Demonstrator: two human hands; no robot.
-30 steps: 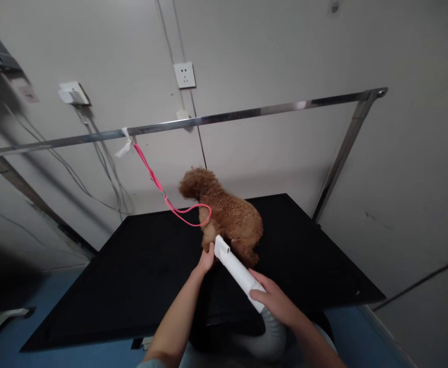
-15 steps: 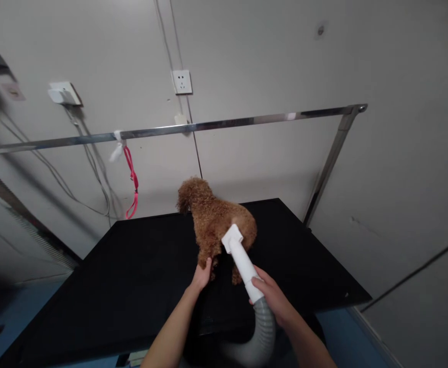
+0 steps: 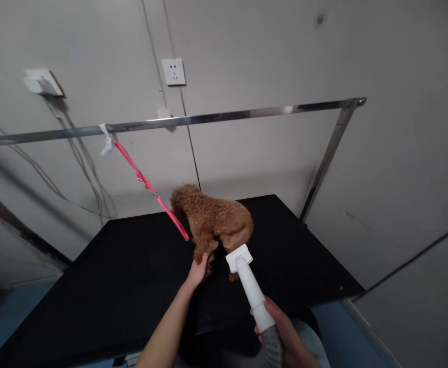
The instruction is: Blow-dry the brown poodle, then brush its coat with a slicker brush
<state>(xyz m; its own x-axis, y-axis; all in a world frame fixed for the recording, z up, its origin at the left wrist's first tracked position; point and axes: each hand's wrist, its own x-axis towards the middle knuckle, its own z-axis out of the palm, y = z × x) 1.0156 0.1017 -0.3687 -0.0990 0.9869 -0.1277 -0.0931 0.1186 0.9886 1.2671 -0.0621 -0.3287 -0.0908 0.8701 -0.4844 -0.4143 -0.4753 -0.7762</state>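
A curly brown dog (image 3: pixel 218 217) stands on the black table (image 3: pixel 124 286), its head at the left and turned down. My left hand (image 3: pixel 198 271) is closed around the dog's front leg, partly hidden by fur. My right hand (image 3: pixel 275 319) grips the white tube of a dryer nozzle (image 3: pixel 251 281), where it joins the grey hose (image 3: pixel 272 347). The flat, wide nozzle head is in front of the dog's hind legs and belly; I cannot tell whether it touches the fur. The pink leash (image 3: pixel 150 189) reaches slantwise down beside the dog's head and chest.
A metal bar (image 3: pixel 224 117) runs across above the table, with a white tie (image 3: pixel 107 140) holding the leash. Its post (image 3: pixel 327 158) stands at the right. On the wall are a socket (image 3: pixel 173 72) and a plugged-in adapter (image 3: pixel 43 83) with hanging cords.
The nozzle has come down and back from the dog's side with my right hand. The leash has swung toward the dog. The dog's head has lowered; my left hand still holds its leg.
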